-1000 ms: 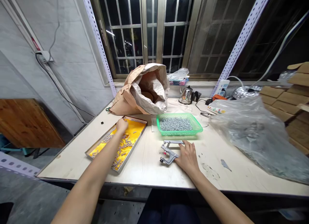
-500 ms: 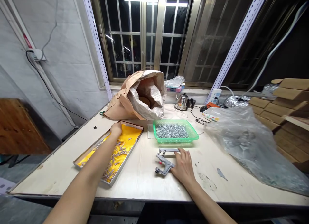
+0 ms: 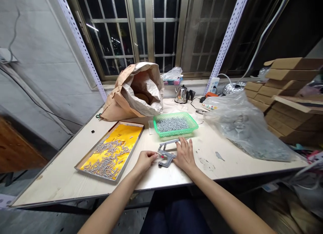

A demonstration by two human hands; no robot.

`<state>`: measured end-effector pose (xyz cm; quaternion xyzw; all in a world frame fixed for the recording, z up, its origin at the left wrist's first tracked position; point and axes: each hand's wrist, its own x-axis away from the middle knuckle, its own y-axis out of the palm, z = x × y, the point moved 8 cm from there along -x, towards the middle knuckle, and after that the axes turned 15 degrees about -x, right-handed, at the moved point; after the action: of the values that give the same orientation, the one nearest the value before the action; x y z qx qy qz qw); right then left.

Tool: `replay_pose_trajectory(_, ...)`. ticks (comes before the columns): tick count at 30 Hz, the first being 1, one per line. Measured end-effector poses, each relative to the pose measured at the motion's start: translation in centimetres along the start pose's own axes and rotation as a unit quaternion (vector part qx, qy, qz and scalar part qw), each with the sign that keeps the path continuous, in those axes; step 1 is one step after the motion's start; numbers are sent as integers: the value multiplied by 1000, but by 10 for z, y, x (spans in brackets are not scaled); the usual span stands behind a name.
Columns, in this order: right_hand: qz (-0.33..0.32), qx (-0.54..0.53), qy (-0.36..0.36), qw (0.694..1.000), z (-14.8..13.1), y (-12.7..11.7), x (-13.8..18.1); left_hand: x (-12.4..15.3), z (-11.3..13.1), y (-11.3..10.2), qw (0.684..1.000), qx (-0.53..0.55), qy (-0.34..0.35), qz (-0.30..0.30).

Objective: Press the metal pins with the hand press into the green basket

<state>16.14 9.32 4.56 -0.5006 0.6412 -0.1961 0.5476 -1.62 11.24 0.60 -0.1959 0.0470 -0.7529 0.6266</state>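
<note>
While the right hand (image 3: 185,155) curls about the near-right side of a gray hand tool (image 3: 170,156), its fingertips resting on the lever (image 3: 171,141), the left hand (image 3: 143,160) waits just beside the other end, thumb and forefinger pressed together. From where I stand I cannot tell whether a small piece sits between them. The tool lies flat on the pale table (image 3: 158,178) between the two hands, its lever running roughly left to right along the far side. The right hand is the nearer, being in contact; the frame's open mouth faces the left fingertips, which are so close that I can't be sure they don't touch it. Farther to the left lies a yellow-lined tray (image 3: 123,130) scattered with metal pieces (image 3: 104,163), and just beyond the lever stands a green basket (image 3: 174,133) with more like them.
</note>
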Motion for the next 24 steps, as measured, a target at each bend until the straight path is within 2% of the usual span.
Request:
replay_pose_trajectory(2,5,-1,1,1000,0,-1,0,-2,-1,12,1000,12,-1,-10)
replay_pose_trajectory(5,24,-6,-7,1000,-3,-3,0,-7,-1,16,1000,7,19,-15)
replay_pose_trajectory(10,62,-9,-24,998,-6,-7,2,-10,4,16,992,-98,80,-31)
replay_pose_trajectory(14,53,4,-14,998,-5,-6,2,-9,8,17,981,-160,106,-34)
replay_pose_trajectory(24,37,23,-9,999,-9,-4,2,-10,10,27,976,-176,104,-75)
